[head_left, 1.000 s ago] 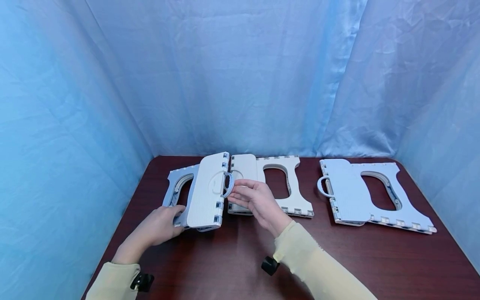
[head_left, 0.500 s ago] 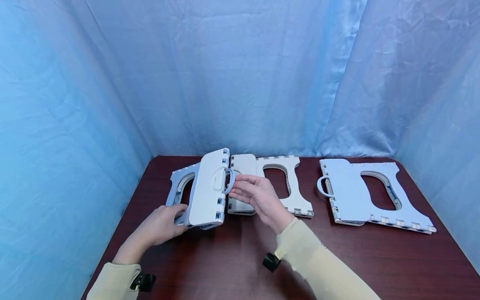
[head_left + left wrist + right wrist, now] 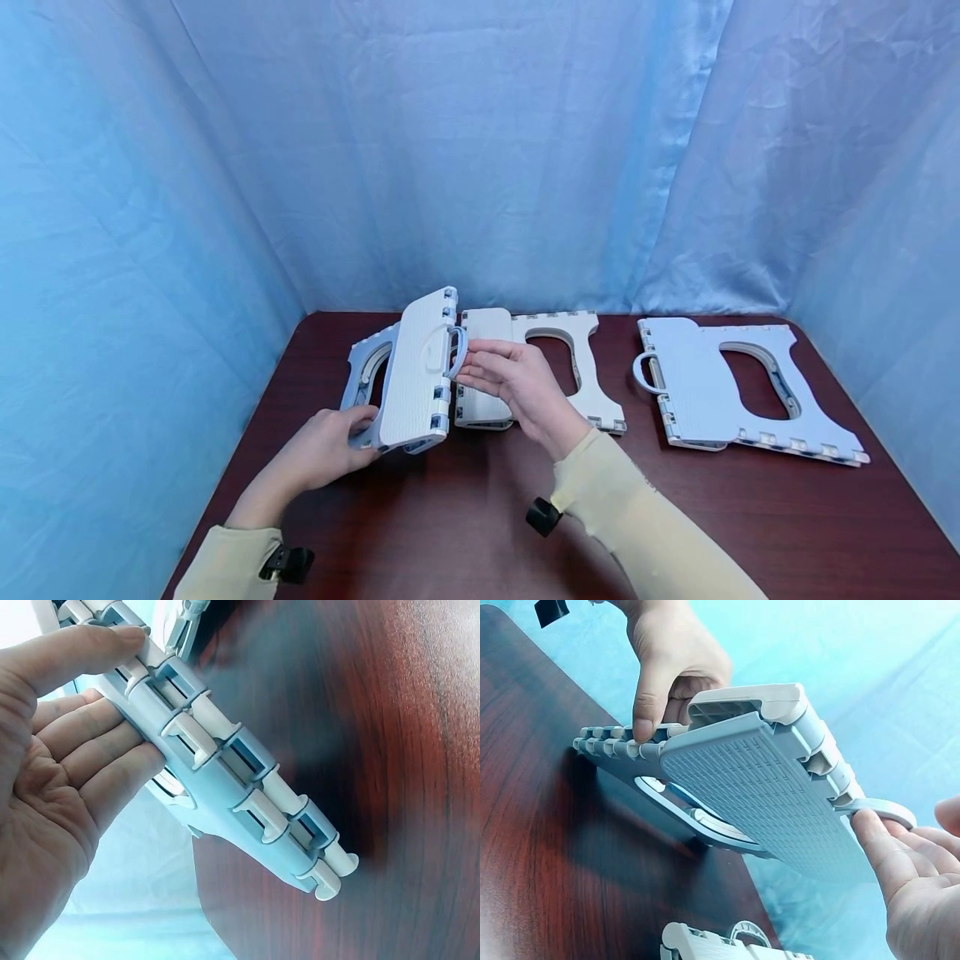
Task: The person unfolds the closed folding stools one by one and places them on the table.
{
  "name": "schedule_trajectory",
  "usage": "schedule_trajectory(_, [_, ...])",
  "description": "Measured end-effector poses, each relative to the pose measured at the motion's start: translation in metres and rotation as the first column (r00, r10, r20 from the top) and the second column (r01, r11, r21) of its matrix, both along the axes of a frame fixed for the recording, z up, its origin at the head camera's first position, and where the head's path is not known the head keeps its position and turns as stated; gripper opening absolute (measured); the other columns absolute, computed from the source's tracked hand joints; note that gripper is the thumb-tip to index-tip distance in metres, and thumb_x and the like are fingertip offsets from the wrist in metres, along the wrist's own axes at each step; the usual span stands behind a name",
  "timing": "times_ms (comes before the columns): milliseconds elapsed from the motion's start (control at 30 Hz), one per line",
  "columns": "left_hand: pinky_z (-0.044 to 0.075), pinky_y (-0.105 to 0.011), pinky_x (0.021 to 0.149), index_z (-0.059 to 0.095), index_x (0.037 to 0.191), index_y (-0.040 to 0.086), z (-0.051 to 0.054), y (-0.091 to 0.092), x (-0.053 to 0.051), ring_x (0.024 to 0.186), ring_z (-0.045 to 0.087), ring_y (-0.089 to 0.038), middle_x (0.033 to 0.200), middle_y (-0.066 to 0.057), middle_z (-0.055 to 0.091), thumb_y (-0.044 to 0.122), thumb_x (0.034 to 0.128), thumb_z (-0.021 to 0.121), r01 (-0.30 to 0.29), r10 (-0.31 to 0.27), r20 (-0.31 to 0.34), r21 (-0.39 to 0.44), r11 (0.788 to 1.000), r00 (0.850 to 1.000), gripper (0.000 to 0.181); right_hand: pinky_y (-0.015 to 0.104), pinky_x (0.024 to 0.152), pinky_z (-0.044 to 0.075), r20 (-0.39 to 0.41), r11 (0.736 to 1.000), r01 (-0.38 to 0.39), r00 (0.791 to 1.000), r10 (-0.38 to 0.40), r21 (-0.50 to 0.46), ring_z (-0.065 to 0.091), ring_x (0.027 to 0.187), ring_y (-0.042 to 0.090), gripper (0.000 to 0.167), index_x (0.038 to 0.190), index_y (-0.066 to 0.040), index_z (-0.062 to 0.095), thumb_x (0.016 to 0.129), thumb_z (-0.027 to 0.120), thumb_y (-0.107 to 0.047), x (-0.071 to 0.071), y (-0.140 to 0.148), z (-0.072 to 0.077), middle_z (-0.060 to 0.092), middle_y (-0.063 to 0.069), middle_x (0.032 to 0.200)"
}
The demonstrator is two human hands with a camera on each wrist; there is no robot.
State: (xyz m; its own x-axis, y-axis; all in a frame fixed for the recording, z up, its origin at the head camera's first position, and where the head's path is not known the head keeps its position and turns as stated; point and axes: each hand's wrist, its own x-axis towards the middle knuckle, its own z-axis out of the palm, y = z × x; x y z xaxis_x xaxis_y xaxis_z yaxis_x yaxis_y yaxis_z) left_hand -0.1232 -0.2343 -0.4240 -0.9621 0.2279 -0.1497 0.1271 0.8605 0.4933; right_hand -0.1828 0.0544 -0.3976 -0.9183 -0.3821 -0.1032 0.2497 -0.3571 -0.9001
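A folded step stool point(image 3: 412, 379), white and pale blue, is tilted at the table's left, its handle end raised. My left hand point(image 3: 322, 450) grips its near side edge between thumb and fingers; in the left wrist view the thumb point(image 3: 90, 649) lies over the hinged edge. With my right hand point(image 3: 521, 387) I hold the looped carry handle point(image 3: 460, 354) at the stool's right end. In the right wrist view, the stool's leg end point(image 3: 592, 742) sits low, close to the table, and its ribbed panel point(image 3: 727, 780) faces the camera.
Right beside the held stool lies a second folded stool, cream white point(image 3: 596, 383), partly behind my right hand. Another pale folded stool point(image 3: 697, 383) lies at the right, its handle pointing left. Blue curtains point(image 3: 480, 150) enclose the dark red wooden table point(image 3: 450, 533).
The held stool has tipped up further at its handle end and shifted slightly to the right at its leg end. My right hand has risen a little with the handle; the left keeps its grip.
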Motion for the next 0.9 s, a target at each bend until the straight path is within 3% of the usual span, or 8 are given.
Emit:
schedule_trajectory(267, [0.055,-0.052,0.097,0.068,0.124,0.011,0.001,0.002,0.000,0.107,0.069,-0.024,0.122,-0.010,0.072,0.015,0.0849,0.082,-0.029,0.027,0.034,0.047,0.998,0.999,0.042,0.042,0.098,0.056,-0.036,1.000,-0.004,0.999,0.005,0.005,0.074,0.098,0.023,0.037,0.134,0.009,0.060,0.100,0.062,-0.004,0.000,0.001,0.006,0.067,0.029,0.122])
schedule_trajectory(567, [0.054,-0.053,0.098,0.069,0.125,0.012,0.001,0.004,0.004,0.116,0.068,-0.031,0.124,-0.009,0.071,0.014,0.0858,0.082,-0.026,0.022,0.026,0.154,0.988,0.999,0.041,0.043,0.098,0.056,-0.056,1.000,-0.003,0.998,0.001,-0.030,0.074,0.097,0.024,0.039,0.136,0.012,0.057,0.099,0.060,-0.002,-0.001,-0.001,0.013,0.072,0.020,0.112])
schedule_trajectory(800, [0.053,-0.052,0.100,0.068,0.129,0.013,0.000,0.006,0.003,0.120,0.066,-0.030,0.126,-0.006,0.071,0.017,0.0872,0.082,-0.042,0.035,0.037,0.210,0.977,0.999,0.045,0.042,0.099,0.056,-0.076,0.999,0.002,0.997,-0.004,-0.032,0.073,0.099,0.023,0.039,0.137,0.009,0.058,0.100,0.060,-0.004,0.000,-0.002,0.017,0.065,0.030,0.126])
schedule_trajectory(900, [0.053,-0.052,0.101,0.067,0.130,0.012,0.000,0.005,0.003,0.120,0.066,-0.031,0.126,-0.007,0.070,0.017,0.0869,0.081,-0.045,0.037,0.039,0.227,0.973,0.999,0.046,0.042,0.100,0.055,-0.091,1.000,-0.006,0.996,0.003,-0.027,0.073,0.100,0.023,0.040,0.138,0.008,0.057,0.101,0.060,-0.005,0.000,-0.002,0.019,0.066,0.029,0.125])
